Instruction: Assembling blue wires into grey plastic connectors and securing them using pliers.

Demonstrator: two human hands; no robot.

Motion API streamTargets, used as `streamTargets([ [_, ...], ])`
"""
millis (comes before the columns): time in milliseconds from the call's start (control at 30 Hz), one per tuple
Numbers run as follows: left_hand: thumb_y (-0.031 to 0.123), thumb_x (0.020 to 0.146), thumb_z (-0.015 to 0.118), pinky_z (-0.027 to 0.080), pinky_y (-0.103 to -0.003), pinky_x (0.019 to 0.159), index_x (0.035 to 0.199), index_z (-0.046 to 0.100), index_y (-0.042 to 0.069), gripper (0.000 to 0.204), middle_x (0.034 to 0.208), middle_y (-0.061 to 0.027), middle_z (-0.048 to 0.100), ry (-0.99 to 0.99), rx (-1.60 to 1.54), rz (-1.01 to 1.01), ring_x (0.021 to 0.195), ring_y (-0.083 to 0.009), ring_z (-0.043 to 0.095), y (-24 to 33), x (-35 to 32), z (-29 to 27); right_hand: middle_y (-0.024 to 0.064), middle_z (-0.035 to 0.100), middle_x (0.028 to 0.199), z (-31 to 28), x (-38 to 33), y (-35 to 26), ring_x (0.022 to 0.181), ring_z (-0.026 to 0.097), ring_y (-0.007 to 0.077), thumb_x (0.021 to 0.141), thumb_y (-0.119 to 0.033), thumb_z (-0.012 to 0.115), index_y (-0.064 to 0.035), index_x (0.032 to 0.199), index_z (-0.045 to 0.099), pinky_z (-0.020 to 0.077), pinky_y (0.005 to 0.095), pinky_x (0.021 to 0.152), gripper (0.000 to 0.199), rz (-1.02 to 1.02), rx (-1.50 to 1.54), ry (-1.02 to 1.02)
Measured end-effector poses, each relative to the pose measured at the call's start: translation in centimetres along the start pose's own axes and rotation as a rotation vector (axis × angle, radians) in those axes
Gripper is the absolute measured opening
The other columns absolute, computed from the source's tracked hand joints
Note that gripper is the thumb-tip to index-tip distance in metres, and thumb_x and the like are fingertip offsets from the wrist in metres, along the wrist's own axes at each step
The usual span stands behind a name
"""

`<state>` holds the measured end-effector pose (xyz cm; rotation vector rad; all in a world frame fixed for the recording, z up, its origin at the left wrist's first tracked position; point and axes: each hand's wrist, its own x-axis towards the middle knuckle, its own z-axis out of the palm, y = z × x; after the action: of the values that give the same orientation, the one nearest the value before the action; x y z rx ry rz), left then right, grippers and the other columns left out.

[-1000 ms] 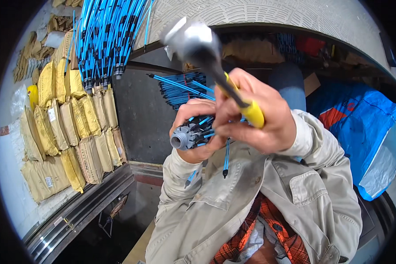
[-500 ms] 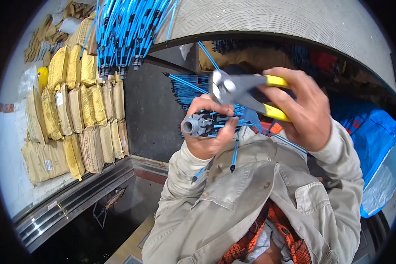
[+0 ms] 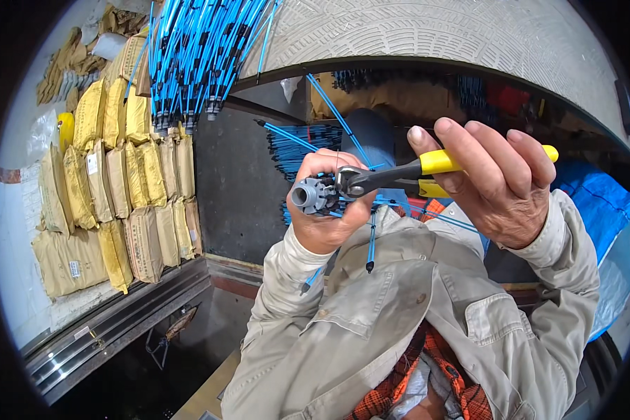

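While your left hand [image 3: 323, 210] clenched one ribbed grey plastic fitting [image 3: 311, 196], your right hand [image 3: 493, 178] gripped yellow-handled steel pliers [image 3: 399, 173] touching it.

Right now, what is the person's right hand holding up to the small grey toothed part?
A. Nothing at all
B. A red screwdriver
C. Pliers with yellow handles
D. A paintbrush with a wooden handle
C: the right hand grips pliers with yellow handles, their metal head set against the grey toothed part that the left hand holds.
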<state>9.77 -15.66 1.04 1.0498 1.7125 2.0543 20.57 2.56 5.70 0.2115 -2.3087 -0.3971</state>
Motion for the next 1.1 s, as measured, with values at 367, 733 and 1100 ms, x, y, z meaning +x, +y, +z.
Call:
streamTargets([
  [367,-0.004,0.059,0.066,0.046,-0.03,0.066,0.086,0.047,0.005,0.034,0.078,-0.009,0.059,-0.058,0.029,0.041,0.07,-0.0196,0.056,0.0,-0.5,-0.2,0.0086,0.056,0.103,-2.1,1.5,3.5,0.077,0.05,0.0162,0.069,-0.01,0.069,-0.0084,0.091,0.063,0.0415,0.0277,0.065,0.023,-0.249,0.216,-0.221],
  [733,-0.001,0.059,0.068,0.047,-0.03,0.065,0.083,0.049,0.005,0.031,0.078,-0.0108,0.059,0.006,-0.049,0.099,0.07,-0.0209,0.058,-0.8,-1.7,-0.3,0.017,0.055,0.099,4.2,-4.6,-3.3,0.071,0.053,0.0222,0.069,-0.005,0.065,-0.0044,0.086,0.059,0.0467,0.0299,0.061,0.018,0.039,0.728,-0.05],
  [1100,-0.006,0.057,0.064,0.046,-0.028,0.063,0.08,0.048,0.005,0.03,0.077,-0.0102,0.058,0.011,-0.045,0.029,0.067,-0.0191,0.056,0.0,-1.1,0.5,-0.0035,0.052,0.115,5.4,-0.5,-0.9,0.108,0.048,0.0109,0.071,-0.02,0.073,-0.0193,0.106,0.058,0.0256,0.0415,0.102,0.038,0.075,-0.038,0.301],
])
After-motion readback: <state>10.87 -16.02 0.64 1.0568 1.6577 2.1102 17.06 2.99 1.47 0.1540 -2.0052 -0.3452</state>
